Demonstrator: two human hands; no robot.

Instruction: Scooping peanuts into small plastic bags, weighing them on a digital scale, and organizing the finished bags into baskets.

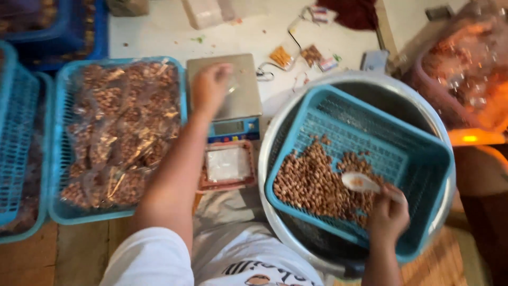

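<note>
Holding a white spoon (361, 183) in my right hand (388, 214), I have my fingers closed round its handle. Its long axis runs from lower right to upper left, bowl end pointing left toward the heap of peanuts (312, 182), with a few nuts in the bowl. It sits just over the peanuts inside a tilted blue basket (418, 159), and that basket rests in a big metal basin (275, 132).

My left hand (210, 87) reaches out over the scale (241, 98), fingers curled down near a clear bag (231, 85) on the platform; it is too blurred for me to tell whether I grip the bag.

Just in front of the scale lies a small pink tray (227, 182) with white packets in it. To my left, 1 blue basket (63, 212) is full of sealed bags of peanuts (121, 132). Another blue basket (16, 127) stands beside it at the far left.
</note>
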